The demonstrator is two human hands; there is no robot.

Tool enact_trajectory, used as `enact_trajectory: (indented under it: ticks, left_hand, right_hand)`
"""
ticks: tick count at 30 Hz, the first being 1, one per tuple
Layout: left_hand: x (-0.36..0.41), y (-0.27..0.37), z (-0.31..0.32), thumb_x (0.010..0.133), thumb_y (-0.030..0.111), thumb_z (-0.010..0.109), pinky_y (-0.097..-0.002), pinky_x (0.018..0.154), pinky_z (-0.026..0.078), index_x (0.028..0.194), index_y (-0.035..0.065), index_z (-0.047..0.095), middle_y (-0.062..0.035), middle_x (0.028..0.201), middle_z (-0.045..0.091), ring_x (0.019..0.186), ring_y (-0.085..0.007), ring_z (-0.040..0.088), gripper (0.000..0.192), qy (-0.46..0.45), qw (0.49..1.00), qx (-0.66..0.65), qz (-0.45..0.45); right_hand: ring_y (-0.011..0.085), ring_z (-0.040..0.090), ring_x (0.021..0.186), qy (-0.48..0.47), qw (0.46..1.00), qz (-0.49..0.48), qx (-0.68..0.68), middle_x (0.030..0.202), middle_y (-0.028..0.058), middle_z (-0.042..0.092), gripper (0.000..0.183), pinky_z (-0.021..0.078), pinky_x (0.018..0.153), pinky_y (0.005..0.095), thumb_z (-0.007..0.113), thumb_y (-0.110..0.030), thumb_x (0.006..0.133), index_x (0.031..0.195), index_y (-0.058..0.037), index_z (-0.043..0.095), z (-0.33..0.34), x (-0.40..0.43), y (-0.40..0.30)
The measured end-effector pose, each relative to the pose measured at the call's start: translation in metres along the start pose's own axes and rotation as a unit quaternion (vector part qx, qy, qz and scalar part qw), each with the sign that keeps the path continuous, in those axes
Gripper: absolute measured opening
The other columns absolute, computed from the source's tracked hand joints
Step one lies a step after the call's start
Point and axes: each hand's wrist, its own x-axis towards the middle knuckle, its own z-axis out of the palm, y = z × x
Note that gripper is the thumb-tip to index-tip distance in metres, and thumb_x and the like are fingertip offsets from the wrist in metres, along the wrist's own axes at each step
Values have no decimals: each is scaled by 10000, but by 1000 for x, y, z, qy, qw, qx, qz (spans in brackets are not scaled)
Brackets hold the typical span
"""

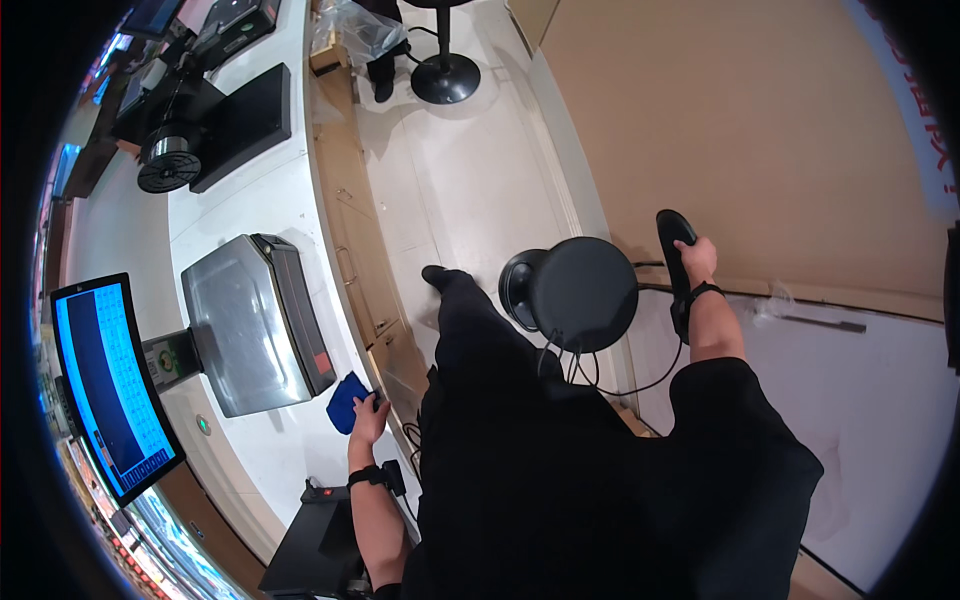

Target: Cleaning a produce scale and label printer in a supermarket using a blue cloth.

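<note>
At the front edge of the white counter (255, 172), my left hand (370, 418) touches the edge of a crumpled dark blue cloth (346, 403). Something small and dark lies by its fingers; whether they grip the cloth cannot be told. The cloth lies beside a scale with a steel platform (240, 322). Out to the right, my right hand (697, 259) is closed around a long, rounded black object (673, 244), whose kind is unclear. Each wrist wears a black band, the left one with a small black box (392, 477) on it.
A round black stool (585, 294) with cables stands right of my legs. Behind the scale is a lit monitor (116, 386). Farther along are a film or wire spool (169, 169), black equipment (244, 124), another stool's base (445, 79) and a person's leg (382, 71). Drawers (352, 255) run under the counter.
</note>
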Motion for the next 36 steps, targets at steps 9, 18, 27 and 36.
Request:
enact_trajectory:
  ticks: [9,18,27,36]
  left_hand:
    - [-17,2,0,884,478,560,-480,1141,192,1401,41,400,-409,1468,101,1381,-540,114,695,17,1000,-5,-16]
    - [-9,5,6,883,443,569,-473,1148,186,1400,65,420,-381,1490,73,1394,-521,91,657,35,996,-62,-45]
    - [1,-10,37,855,396,611,-536,1145,130,1317,56,508,-413,1458,137,1378,-565,44,583,132,978,-161,-24]
    - [21,-32,67,871,377,606,-528,1150,111,1300,31,522,-371,1470,193,1392,-537,51,557,147,967,-197,-73]
  right_hand:
    - [386,633,1000,26,997,56,44,1037,222,667,490,513,841,459,773,-419,726,1003,-24,687,0,28,-4]
    - [375,616,1037,63,997,-7,39,1075,225,645,350,503,883,450,612,-292,869,1095,-26,601,6,68,-50]
    - [317,361,1313,206,962,-61,-166,1411,200,368,643,286,1072,481,564,-248,838,1376,9,323,69,70,-144]
    - [366,467,1247,-118,861,-485,-101,1413,222,407,542,399,1045,429,609,-264,808,1299,-54,511,83,-22,-409]
